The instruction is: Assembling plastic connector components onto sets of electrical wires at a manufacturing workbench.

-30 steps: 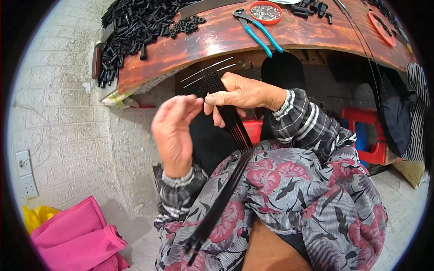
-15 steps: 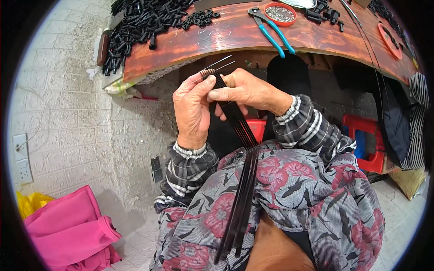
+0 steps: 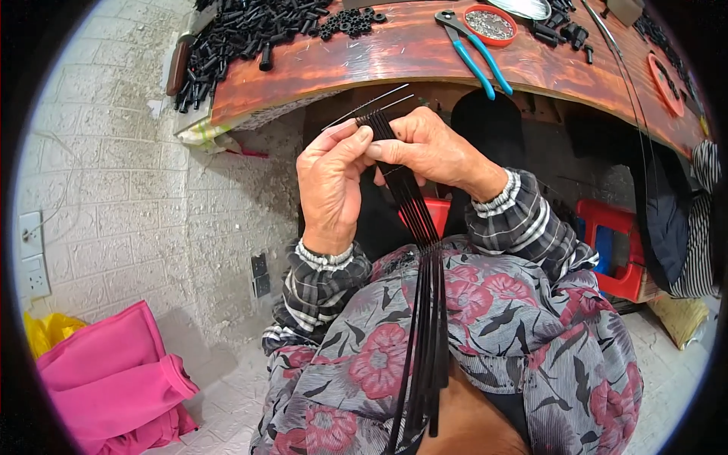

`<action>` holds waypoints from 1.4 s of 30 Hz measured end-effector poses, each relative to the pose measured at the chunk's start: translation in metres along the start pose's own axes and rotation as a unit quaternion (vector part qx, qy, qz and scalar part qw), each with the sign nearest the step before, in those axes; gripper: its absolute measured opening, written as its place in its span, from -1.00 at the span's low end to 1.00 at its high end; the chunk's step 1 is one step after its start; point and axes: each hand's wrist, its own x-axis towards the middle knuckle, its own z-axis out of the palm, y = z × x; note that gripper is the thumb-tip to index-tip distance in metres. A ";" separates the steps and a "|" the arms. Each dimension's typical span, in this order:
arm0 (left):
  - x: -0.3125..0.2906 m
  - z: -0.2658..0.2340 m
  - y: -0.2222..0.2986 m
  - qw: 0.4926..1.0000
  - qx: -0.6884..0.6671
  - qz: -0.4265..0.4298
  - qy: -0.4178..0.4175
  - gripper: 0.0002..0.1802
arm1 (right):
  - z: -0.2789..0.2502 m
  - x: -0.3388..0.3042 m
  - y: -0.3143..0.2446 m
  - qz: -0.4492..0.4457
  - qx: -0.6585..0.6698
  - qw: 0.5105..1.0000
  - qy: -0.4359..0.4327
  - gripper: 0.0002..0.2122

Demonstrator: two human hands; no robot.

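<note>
A bundle of thin black metal ribs (image 3: 413,205), like umbrella ribs, runs from my hands down over my lap. Side by side near the top, they pass a row of joints and hang in looser strands below. My left hand (image 3: 331,186) pinches their upper ends between thumb and fingers. Just under that, my right hand (image 3: 444,152) grips the same bundle, its thumb laid across the front. Two thin metal rods (image 3: 383,102) stick out past my left fingertips toward the table; their lower ends are hidden by the hand.
On the wooden table (image 3: 364,64) ahead lie piles of black tubular parts (image 3: 239,38), blue-handled pliers (image 3: 478,61) and a red dish of small metal pieces (image 3: 491,25). A red stool (image 3: 618,246) stands at right. Pink cloth (image 3: 114,379) lies low at left, beside the wall.
Both hands keep their hold on the ribs and sit slightly further right in view. The hanging lower strands have swung to the right.
</note>
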 end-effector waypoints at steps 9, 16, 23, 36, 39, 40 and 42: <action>0.006 0.003 -0.004 1.000 0.014 0.005 -0.007 -0.84 | -0.005 -0.004 0.009 0.009 0.017 1.000 0.011 -0.71; 0.008 0.008 -0.002 1.000 0.020 -0.001 0.017 -0.83 | -0.006 -0.001 0.004 -0.004 0.019 1.000 0.005 -0.70; 0.003 0.010 0.001 0.999 0.015 0.023 0.028 -0.85 | -0.005 -0.001 0.006 0.015 0.046 0.999 0.004 -0.72; 0.007 0.012 -0.002 0.997 -0.004 0.053 0.048 -0.85 | -0.004 0.008 0.009 -0.032 0.116 0.992 0.023 -0.76; 0.006 0.011 0.001 0.995 0.024 0.082 0.051 -0.84 | -0.001 0.010 0.006 -0.038 0.080 0.996 0.006 -0.77; 0.003 0.012 -0.001 0.995 0.036 0.057 0.067 -0.83 | -0.001 0.006 0.008 -0.018 0.068 0.997 0.018 -0.77; 0.001 0.011 -0.001 0.996 0.029 0.055 0.067 -0.81 | 0.005 -0.001 -0.002 0.037 0.098 0.994 0.021 -0.78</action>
